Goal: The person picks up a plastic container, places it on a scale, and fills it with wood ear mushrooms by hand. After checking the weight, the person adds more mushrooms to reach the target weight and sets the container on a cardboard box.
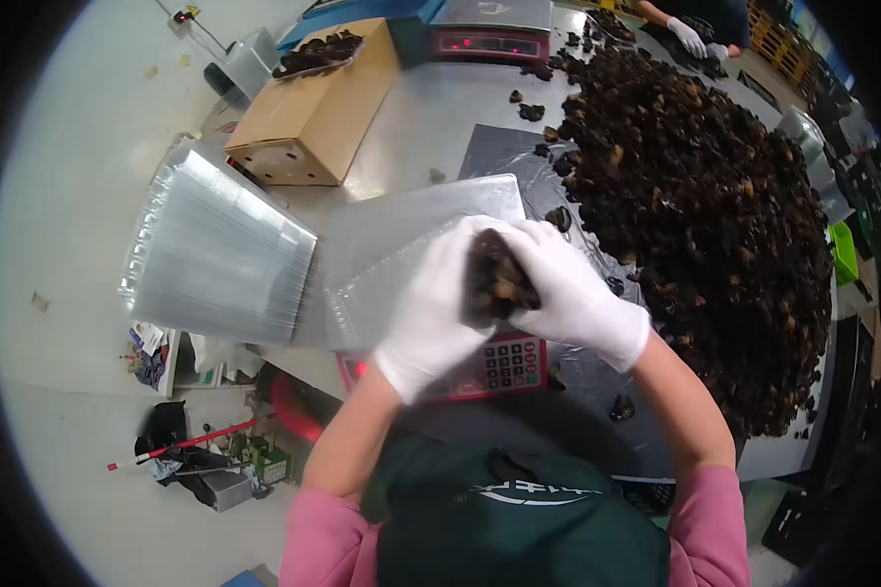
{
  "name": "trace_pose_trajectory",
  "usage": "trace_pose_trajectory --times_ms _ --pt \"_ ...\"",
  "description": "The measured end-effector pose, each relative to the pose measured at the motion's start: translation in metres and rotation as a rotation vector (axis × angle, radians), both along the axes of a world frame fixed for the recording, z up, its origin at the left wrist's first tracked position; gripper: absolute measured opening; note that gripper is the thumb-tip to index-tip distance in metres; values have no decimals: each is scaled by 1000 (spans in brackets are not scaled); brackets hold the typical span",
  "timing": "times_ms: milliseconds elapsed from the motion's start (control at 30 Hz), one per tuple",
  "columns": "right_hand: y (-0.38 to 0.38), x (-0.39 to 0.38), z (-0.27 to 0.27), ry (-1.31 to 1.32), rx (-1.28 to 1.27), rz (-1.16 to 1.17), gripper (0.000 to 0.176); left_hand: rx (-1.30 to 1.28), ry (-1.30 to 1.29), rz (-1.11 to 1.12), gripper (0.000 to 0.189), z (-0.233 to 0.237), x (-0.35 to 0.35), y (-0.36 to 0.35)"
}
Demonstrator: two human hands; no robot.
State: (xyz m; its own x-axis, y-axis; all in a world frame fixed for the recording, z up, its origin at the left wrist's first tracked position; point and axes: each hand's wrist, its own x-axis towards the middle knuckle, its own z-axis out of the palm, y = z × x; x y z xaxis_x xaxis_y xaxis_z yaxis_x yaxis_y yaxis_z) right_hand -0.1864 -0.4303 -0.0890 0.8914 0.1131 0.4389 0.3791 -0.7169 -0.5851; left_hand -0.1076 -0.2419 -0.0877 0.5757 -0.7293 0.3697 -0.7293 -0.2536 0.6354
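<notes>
In white gloves, my left hand and my right hand are cupped together with fingers curled around a clump of dark brown, mushroom-like pieces. Some of the clump is hidden by the fingers. Beneath the hands is the flat metal plate of a red digital scale, its keypad showing below my wrists. A clear plastic tray lies on that plate, partly covered by my left hand. On my right spreads a large heap of the same dark pieces.
A stack of clear trays stands to the left. Behind it, a cardboard box carries a filled tray. A second red scale sits at the back. Another person's gloved hand is at the far right. Grey plastic sheeting lies under the heap.
</notes>
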Motion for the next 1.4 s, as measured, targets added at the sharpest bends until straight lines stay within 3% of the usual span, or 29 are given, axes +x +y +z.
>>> trace_pose_trajectory --times_ms 67,167,367,467,500,567,633,700,767,900,967,1067,1233,1300,1400 --pt "14 40 -4 99 -68 101 82 95 -109 75 98 3 22 28" --pt "22 75 -33 144 -205 164 86 411 -50 250 107 -24 43 68" --pt "15 78 -24 165 -167 177 90 265 -137 203 112 -33 46 90" --pt "5 72 -12 342 42 173 86 127 -13 168 104 -33 50 95" --pt "1 74 -16 373 268 195 77 71 44 158 102 -35 52 99" --pt "-10 75 -25 236 233 107 68 -62 168 227 79 -34 56 106" --pt "-9 74 -21 337 481 36 49 -79 259 370 64 -36 62 116" --pt "-12 75 -22 418 629 -45 43 -110 258 392 53 -34 70 127" --pt "-18 78 -30 375 584 -39 39 -40 175 452 42 -28 77 130" --pt "-10 79 -31 367 575 -59 37 7 227 388 33 -26 107 124" --pt "-10 76 -29 364 556 -49 39 -21 249 267 34 -29 127 111" --pt "-17 67 -30 383 511 -91 40 178 131 80 36 -34 159 83" --pt "-42 42 -41 347 650 -208 39 313 70 -174 38 -55 192 56" --pt "-52 30 -43 325 630 -264 37 242 -12 -192 28 -61 198 50" --pt "-61 8 -36 290 601 -321 36 304 115 -78 19 -60 194 43"
